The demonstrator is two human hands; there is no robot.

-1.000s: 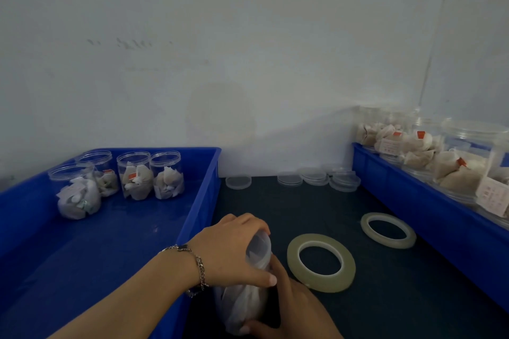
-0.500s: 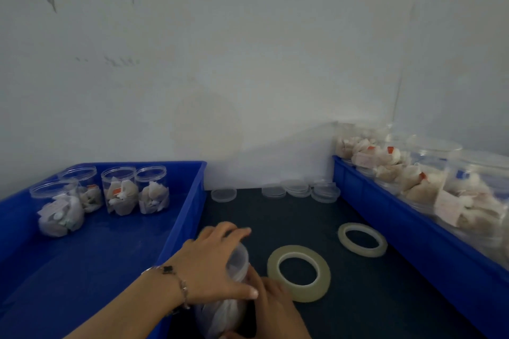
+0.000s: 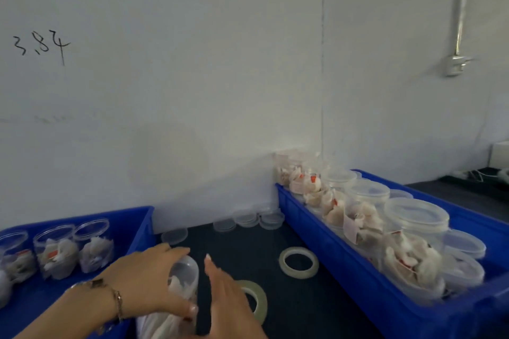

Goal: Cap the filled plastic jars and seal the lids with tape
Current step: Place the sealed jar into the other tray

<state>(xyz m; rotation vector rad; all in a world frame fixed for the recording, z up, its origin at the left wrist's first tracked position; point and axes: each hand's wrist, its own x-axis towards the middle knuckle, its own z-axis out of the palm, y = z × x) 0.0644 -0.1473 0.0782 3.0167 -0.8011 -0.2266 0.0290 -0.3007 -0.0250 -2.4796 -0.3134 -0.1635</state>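
Now we are gripping the capped jar from above with our left hand, fingers curled around its lid, on the dark table beside the left blue bin. Our right hand is staying flat with straight fingers, just beside the jar, partly covering a tape roll.

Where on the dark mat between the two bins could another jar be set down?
Bare mat lies between the loose lids at the wall and the two tape rolls. The near edge is crowded: both hands, the held jar.
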